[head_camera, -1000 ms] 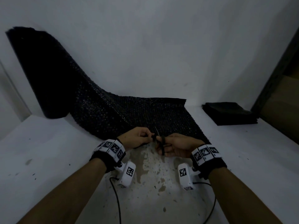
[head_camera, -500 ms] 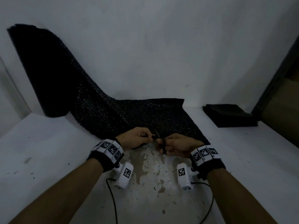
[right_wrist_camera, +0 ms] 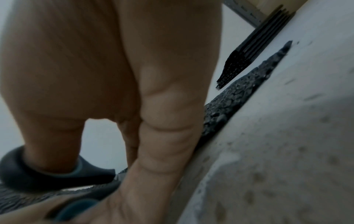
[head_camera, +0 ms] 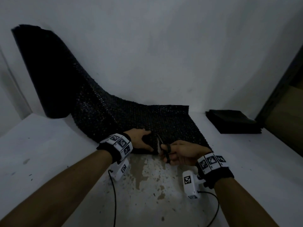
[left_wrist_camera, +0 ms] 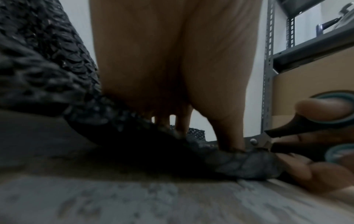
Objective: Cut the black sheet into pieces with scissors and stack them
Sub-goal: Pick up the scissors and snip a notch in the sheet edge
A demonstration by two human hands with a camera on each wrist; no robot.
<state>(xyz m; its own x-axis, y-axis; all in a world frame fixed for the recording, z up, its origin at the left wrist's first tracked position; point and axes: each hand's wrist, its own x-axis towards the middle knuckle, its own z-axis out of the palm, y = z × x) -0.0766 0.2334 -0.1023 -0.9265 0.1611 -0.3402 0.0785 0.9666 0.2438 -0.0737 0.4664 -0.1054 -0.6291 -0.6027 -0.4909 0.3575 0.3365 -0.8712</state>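
The left hand (head_camera: 141,141) pinched the near edge of the black sheet (head_camera: 134,122), thumb on top, fingers (left_wrist_camera: 228,136) pressing it to the worktop (head_camera: 49,161). Just right of them, the right hand (head_camera: 183,153) gripped the scissors (head_camera: 162,147), blades parted at that edge. The stack of cut pieces (head_camera: 232,122) lay well beyond the right fingers.
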